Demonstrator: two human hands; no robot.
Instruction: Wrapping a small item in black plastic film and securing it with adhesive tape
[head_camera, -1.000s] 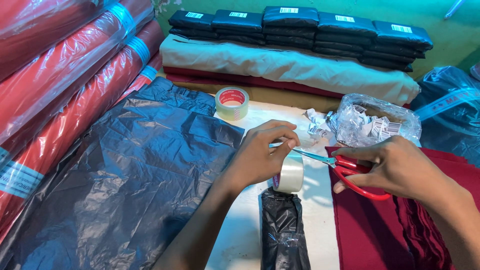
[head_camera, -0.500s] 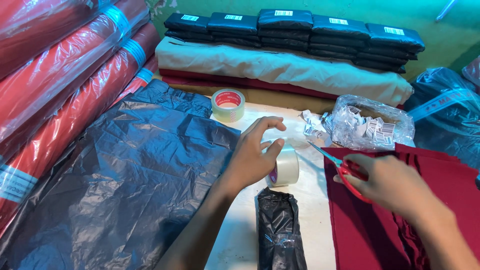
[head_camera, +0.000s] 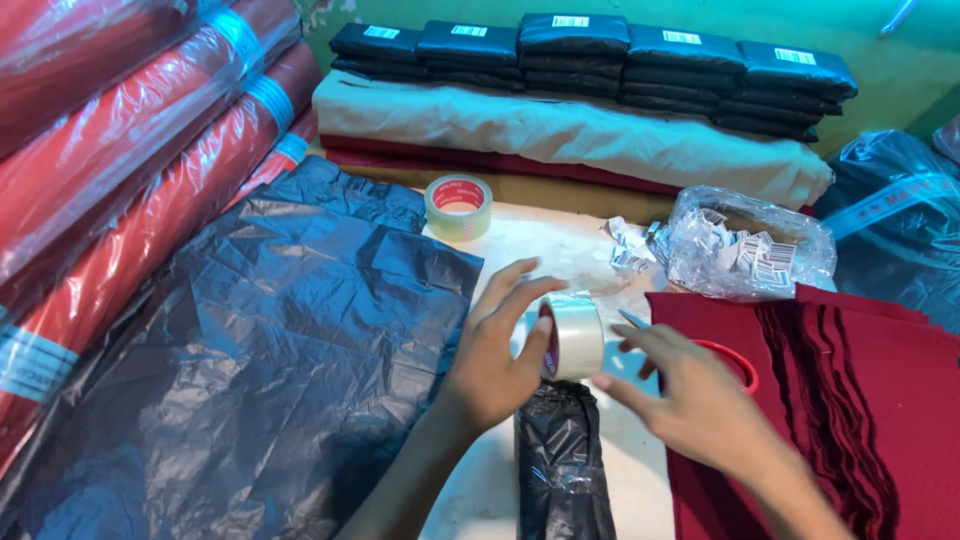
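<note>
Since half a second ago my right hand (head_camera: 700, 405) has let the red-handled scissors (head_camera: 735, 362) lie on the maroon cloth stack (head_camera: 850, 400) and come across, fingers loosely spread and holding nothing, toward the clear tape roll (head_camera: 575, 337). My left hand (head_camera: 500, 350) grips that roll, fingers curled round its left side, just above the black wrapped bundle (head_camera: 562, 460) at 6 o'clock.

I judge the bundle wrapped and a tape length cut; pressing it down seems what is left. Whether a loose end is free I cannot tell.

On the white worktop (head_camera: 560, 245), a second tape roll (head_camera: 459, 206) sits at 11 o'clock, a bag of labels (head_camera: 750, 250) at 2, black plastic sheets (head_camera: 250, 340) at 9. Finished black packets (head_camera: 600, 60) line the green wall at 12.
</note>
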